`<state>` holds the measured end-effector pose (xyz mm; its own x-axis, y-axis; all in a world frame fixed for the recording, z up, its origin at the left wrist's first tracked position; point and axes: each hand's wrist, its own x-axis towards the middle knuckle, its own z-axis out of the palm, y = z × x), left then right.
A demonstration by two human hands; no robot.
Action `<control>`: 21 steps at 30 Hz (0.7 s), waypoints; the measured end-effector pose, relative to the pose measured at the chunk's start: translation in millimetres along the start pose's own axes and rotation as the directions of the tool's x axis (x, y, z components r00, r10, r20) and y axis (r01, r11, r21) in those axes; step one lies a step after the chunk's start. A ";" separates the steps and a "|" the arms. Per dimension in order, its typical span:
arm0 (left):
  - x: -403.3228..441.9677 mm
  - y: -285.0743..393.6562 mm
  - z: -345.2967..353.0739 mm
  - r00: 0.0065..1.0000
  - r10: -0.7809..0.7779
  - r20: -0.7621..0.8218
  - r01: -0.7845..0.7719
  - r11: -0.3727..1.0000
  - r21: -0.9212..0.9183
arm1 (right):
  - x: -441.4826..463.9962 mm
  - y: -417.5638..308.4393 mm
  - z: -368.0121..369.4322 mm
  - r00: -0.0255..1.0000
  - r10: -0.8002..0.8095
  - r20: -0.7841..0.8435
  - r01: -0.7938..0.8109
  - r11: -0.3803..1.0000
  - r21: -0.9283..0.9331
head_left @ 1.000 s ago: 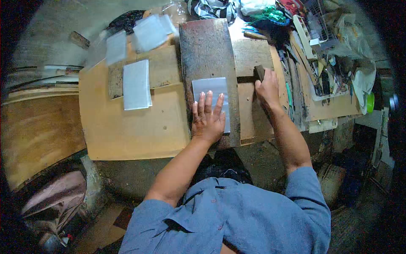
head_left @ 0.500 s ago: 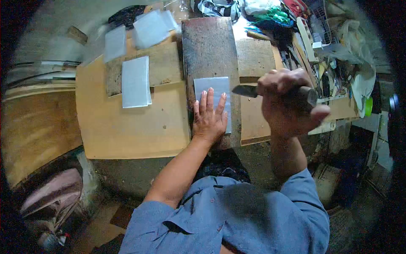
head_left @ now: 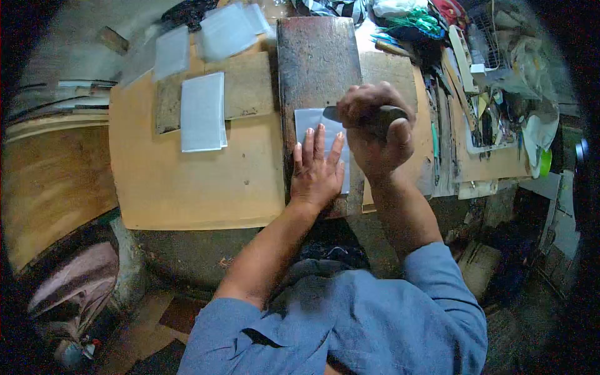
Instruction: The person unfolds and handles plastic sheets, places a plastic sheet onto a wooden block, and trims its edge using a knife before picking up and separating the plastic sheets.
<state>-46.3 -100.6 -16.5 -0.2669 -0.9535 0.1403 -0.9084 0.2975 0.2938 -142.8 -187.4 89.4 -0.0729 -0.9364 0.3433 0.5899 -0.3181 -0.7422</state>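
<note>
- While the left hand [head_left: 317, 178] lies flat with its fingers slightly spread, pressing on a pale sheet [head_left: 306, 117], the right hand [head_left: 378, 125] is clenched around a knife [head_left: 331, 113].
- The sheet rests lengthwise on a dark wooden plank [head_left: 319, 59], near the end closest to the person, partly covered by both hands.
- The knife's blade points left over the far part of the sheet, just beyond the left fingertips; whether it touches the sheet I cannot tell.
- The plank lies on the counter [head_left: 200, 194], running away from the person's body.
- To the left, well apart from both hands, a stack of pale sheets [head_left: 201, 112] sits partly on a weathered board [head_left: 250, 87].
- Behind that stack, more translucent sheets [head_left: 228, 31] lie overlapping.
- On the right side stands a white tray [head_left: 484, 150] of tools, too small to make out singly.
</note>
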 end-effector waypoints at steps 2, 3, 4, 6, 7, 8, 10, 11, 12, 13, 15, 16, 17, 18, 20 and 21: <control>1.7 -2.1 0.4 1.000 0.006 -0.001 -0.006 1.000 -0.007 | 4.6 -0.1 -7.3 0.996 -0.030 0.084 0.035 0.997 -0.062; 0.2 -2.4 1.4 1.000 0.012 0.005 -0.011 1.000 -0.018 | 2.3 -1.8 -7.4 0.991 -0.026 0.132 0.046 0.988 -0.148; 0.6 -2.3 2.9 1.000 0.013 0.002 -0.013 1.000 -0.018 | 2.8 -3.0 -6.3 0.983 -0.019 0.182 0.062 0.971 -0.232; 0.2 -0.9 4.2 1.000 -0.016 -0.002 0.016 0.999 -0.037 | 6.8 0.7 8.1 0.981 -0.064 0.185 0.106 0.968 -0.227; -0.4 -0.8 3.4 1.000 -0.017 -0.002 0.017 0.999 -0.035 | 7.6 1.1 9.9 0.979 -0.086 0.187 0.128 0.967 -0.222; -0.7 -0.9 2.7 1.000 -0.011 -0.004 0.011 0.999 -0.031 | 8.4 1.4 11.8 0.976 -0.109 0.188 0.150 0.965 -0.217; -0.3 -1.4 3.5 1.000 0.001 0.017 -0.001 1.000 0.024 | 9.1 -3.6 -1.9 0.977 0.025 0.211 0.023 0.975 -0.221; 0.1 -1.7 4.3 1.000 0.004 0.013 -0.005 1.000 0.024 | 9.9 -5.4 -5.3 0.970 0.091 0.223 -0.040 0.973 -0.226; -0.2 -1.9 4.8 1.000 0.010 -0.006 -0.010 1.000 0.015 | 5.9 -6.5 0.5 0.993 0.083 0.084 -0.070 0.986 -0.151; -0.5 -2.6 5.3 1.000 0.016 -0.025 -0.015 1.000 0.007 | 1.2 -12.2 4.3 0.993 0.081 0.085 -0.068 0.986 -0.151; 0.4 -1.8 6.7 0.999 0.012 -0.044 -0.010 1.000 0.028 | -1.7 -23.1 10.7 0.995 0.026 0.098 -0.025 1.000 -0.015; -1.2 -1.2 7.1 0.999 0.012 -0.053 -0.010 0.999 0.043 | -1.7 -27.5 12.2 0.990 0.021 0.138 -0.026 0.999 0.038; -2.4 -1.5 7.5 0.999 0.012 -0.050 -0.010 0.999 0.043 | -4.0 -25.2 13.3 0.990 0.022 0.136 -0.028 0.999 0.038; -3.3 -1.1 8.2 1.000 -0.008 -0.010 0.008 1.000 -0.014 | -7.2 -20.1 15.3 0.993 0.053 0.105 -0.052 0.999 -0.017; -4.4 -3.1 15.4 0.999 0.008 -0.034 -0.010 0.998 -0.062 | -12.7 -8.5 21.7 0.998 0.062 0.002 -0.062 0.998 -0.034; -2.8 -2.8 11.6 0.999 0.002 -0.033 -0.004 0.998 -0.060 | -12.9 -5.4 27.7 0.997 0.040 -0.070 -0.040 0.999 -0.001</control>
<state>-46.8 -99.4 -28.7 -0.2579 -0.9507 0.1720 -0.8866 0.3037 0.3490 -122.7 -169.5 104.9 -0.1052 -0.9563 0.2726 0.5914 -0.2806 -0.7560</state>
